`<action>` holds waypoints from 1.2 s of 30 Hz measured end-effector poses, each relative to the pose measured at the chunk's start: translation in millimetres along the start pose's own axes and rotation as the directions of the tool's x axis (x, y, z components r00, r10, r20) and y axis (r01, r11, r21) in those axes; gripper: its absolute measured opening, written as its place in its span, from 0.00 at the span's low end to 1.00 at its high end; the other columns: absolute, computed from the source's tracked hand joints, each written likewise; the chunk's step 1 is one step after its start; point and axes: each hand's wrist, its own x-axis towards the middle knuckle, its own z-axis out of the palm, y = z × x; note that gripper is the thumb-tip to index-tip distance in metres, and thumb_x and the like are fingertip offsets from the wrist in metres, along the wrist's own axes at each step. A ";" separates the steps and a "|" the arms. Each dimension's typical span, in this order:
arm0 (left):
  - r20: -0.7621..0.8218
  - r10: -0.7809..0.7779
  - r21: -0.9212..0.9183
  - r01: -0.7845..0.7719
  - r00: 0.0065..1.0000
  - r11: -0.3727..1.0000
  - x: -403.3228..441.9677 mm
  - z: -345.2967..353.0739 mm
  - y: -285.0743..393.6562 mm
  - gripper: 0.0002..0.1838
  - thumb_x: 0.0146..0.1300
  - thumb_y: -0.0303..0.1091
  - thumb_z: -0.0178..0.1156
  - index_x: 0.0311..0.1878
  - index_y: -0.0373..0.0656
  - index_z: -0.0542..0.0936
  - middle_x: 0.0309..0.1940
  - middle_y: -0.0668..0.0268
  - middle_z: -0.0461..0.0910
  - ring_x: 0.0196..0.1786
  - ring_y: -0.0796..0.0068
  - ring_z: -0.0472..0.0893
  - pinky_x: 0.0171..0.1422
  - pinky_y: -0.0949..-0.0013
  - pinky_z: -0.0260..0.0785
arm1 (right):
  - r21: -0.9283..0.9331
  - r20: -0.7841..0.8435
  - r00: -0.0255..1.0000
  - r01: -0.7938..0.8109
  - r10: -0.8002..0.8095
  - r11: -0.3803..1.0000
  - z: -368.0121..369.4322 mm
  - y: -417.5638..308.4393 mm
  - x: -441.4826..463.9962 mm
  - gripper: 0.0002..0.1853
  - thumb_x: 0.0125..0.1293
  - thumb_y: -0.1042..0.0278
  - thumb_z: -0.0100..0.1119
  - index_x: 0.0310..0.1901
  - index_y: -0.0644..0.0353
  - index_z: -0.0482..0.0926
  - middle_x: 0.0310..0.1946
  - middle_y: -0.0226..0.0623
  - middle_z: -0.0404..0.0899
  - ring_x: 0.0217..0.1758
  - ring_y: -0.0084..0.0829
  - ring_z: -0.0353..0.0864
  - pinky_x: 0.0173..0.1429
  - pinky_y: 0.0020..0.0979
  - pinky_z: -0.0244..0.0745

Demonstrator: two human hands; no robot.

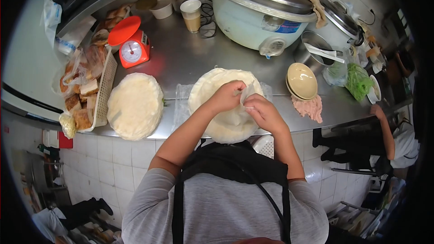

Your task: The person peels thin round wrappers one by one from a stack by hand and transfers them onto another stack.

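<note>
A stack of thin, round, pale dough wrappers [203, 83] lies in front of me on a clear plastic sheet [181, 104]. Over it, my left hand [227, 96] and my right hand [266, 114] are close together, each with its fingers pinched on one thin wrapper [246, 93] whose edge is lifted between them. Part of that wrapper hangs down toward the stack, and my hands hide some of it. Left of this stack sits a second stack of round wrappers [135, 106], near the table's front edge.
On the steel table [181, 58] stand a red scale [135, 49], a cream basket [103, 92] of bread pieces, a cup [191, 16] and a big lidded cooker [257, 18]. Bowls [302, 81] rest by a pink cloth [308, 108]. Other people are at both sides.
</note>
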 end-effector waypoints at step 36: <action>-0.740 -0.191 -0.346 -0.122 0.645 0.930 -31.6 -103.7 -15.8 0.06 0.63 0.31 0.48 0.30 0.42 0.68 0.23 0.76 0.68 0.25 0.90 0.63 0.28 0.82 0.57 | -0.087 -0.643 0.749 -0.274 0.157 0.958 -58.6 32.3 4.2 0.07 0.62 0.68 0.50 0.30 0.63 0.71 0.22 0.29 0.71 0.27 0.20 0.67 0.34 0.22 0.65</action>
